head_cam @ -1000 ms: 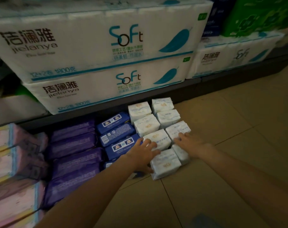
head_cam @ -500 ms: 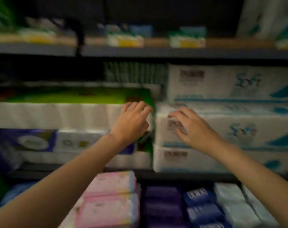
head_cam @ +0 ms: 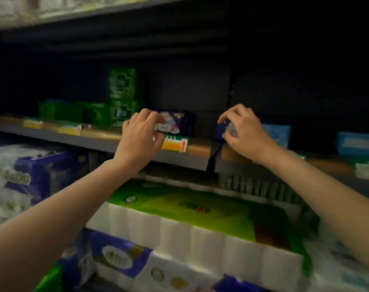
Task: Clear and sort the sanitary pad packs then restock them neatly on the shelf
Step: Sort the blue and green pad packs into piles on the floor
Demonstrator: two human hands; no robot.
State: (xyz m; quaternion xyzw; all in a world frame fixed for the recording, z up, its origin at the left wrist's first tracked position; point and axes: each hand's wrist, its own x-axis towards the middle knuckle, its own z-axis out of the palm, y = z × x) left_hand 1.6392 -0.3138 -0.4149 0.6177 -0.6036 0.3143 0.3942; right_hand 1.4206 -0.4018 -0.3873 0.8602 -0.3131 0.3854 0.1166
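Hands reach up mid-frame: the left hand (head_cam: 140,135) pinches a purple pad pack (head_cam: 173,121) on the shelf (head_cam: 107,142), while the right hand (head_cam: 243,128) grips a dark blue pack (head_cam: 221,131) beside it.

I have both arms raised and stretched forward, bare forearms. My left hand (head_cam: 140,134) has fingers curled, pinching a pack; my right hand (head_cam: 243,131) curls round another (thumb tucked under), wrists angled inward toward each other.
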